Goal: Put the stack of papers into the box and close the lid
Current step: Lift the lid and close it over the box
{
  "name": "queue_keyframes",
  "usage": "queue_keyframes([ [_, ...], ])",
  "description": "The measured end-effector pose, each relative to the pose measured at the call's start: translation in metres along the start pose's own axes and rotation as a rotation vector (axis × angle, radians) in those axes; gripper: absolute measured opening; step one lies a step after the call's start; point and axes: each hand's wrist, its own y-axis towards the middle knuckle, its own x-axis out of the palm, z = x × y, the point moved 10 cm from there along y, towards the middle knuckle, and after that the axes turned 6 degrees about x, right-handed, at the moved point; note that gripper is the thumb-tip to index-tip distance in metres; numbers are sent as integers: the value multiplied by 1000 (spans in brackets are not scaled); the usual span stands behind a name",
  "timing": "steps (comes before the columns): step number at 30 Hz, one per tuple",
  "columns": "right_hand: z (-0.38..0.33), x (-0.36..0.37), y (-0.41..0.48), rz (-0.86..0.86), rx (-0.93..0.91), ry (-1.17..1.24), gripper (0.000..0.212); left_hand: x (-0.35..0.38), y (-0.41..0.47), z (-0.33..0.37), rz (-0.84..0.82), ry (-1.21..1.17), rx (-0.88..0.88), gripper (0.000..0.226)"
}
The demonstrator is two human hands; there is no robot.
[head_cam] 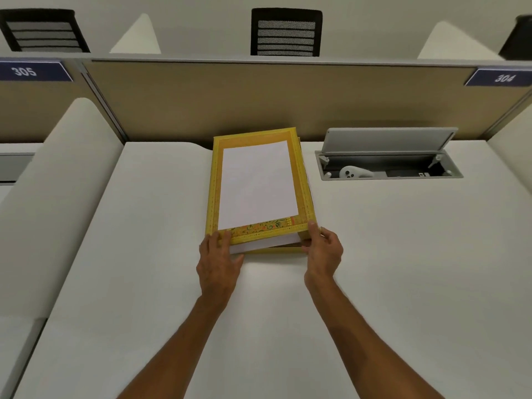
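A flat yellow box with an ornamented border lies on the white desk, in front of the partition. Its yellow lid is down over the box, with the near edge slightly raised. A white rectangle covers most of the lid's top. Under the lid's near edge, the white edge of the stack of papers shows. My left hand grips the lid's near left corner, thumb on top. My right hand pinches the near right corner.
An open cable tray with a raised grey flap is set into the desk right of the box. A tan partition stands behind, with black chairs beyond it. White side dividers flank the desk.
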Motion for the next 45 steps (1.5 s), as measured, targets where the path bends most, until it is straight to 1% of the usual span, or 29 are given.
queue_keyframes([
  [2, 5, -8, 6, 29, 1, -61, 33, 3, -1, 2, 0, -16, 5, 66],
  [8, 7, -14, 13, 43, -49, -215, 27, 4, -4, 3, 29, -56, 18, 54],
  [11, 2, -13, 16, 27, -102, -348, 31, 0, -2, 4, 41, -46, 26, 50],
  [15, 3, -11, 24, 9, -127, -459, 31, -7, 5, 2, 44, -36, 1, 49],
  [20, 10, -7, 33, -54, -187, -586, 33, -6, 10, 7, 38, 15, 48, 48],
  [23, 9, -6, 38, -65, -251, -664, 31, -5, 12, 6, 46, -19, 36, 49],
  [25, 8, -5, 41, -69, -251, -675, 29, -4, 14, 4, 57, -69, 24, 51],
  [27, 4, 0, 43, -108, -289, -678, 38, -3, 19, 1, 66, -127, 6, 53],
  [29, -4, 13, 44, -186, -364, -670, 48, -2, 29, -3, 63, -186, -23, 55],
  [32, -22, 42, 49, -298, -502, -743, 52, 1, 54, -8, -1, -243, -65, 67],
  [34, -34, 66, 56, -355, -587, -853, 52, 4, 76, -9, -59, -247, -65, 76],
  [36, -43, 91, 67, -398, -643, -976, 54, 9, 100, -11, -124, -240, -54, 78],
  [41, -58, 141, 106, -457, -654, -1179, 62, 22, 162, -13, -247, -156, -9, 81],
  [45, -67, 169, 130, -476, -651, -1244, 65, 29, 196, -14, -283, -96, 20, 84],
])
